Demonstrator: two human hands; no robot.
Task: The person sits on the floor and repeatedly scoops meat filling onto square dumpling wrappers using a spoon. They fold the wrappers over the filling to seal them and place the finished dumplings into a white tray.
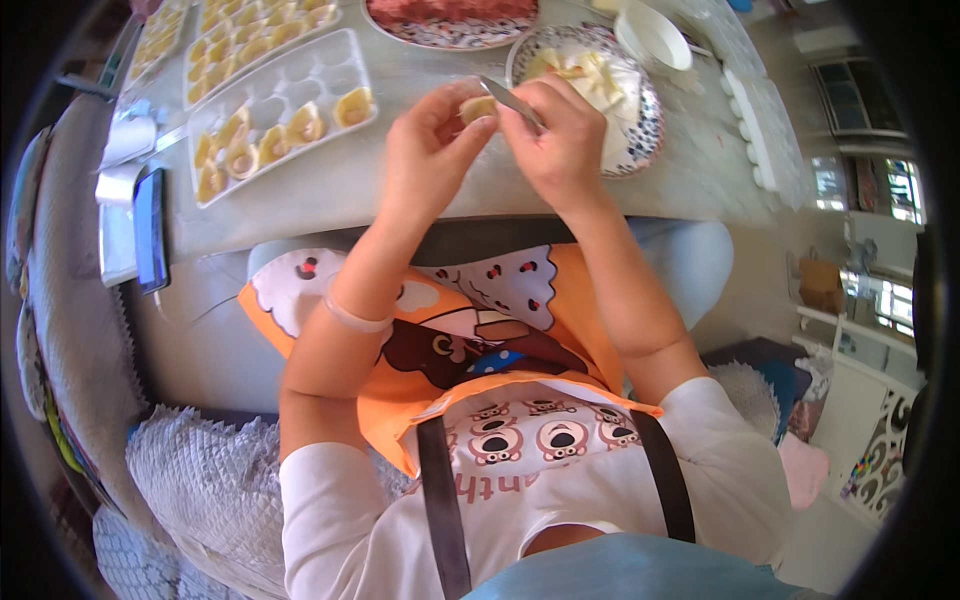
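My left hand (pixel 432 150) is closed round a small yellowish dumpling (pixel 477 108), its fingertips and thumb pinching it over the table. Right beside it, my right hand (pixel 556 138) grips a flat metal knife or spreader (pixel 510 100). The blade points up and left toward the dumpling; whether it touches is hard to tell. Beyond my right hand lies a patterned plate (pixel 648 140) with pale dough wrappers (pixel 612 85). A large plate (pixel 455 42) of pink minced meat (pixel 450 12) sits at the far middle. To the left, a white compartment tray (pixel 350 62) holds several yellow dumplings (pixel 305 124).
More filled trays (pixel 255 35) stand behind at the far left. A white bowl (pixel 652 36) is at the far right, near a row of white rounded edging (pixel 755 130). A phone (pixel 151 228) with a cable leans at the table's left edge. An orange apron (pixel 590 290) covers my lap.
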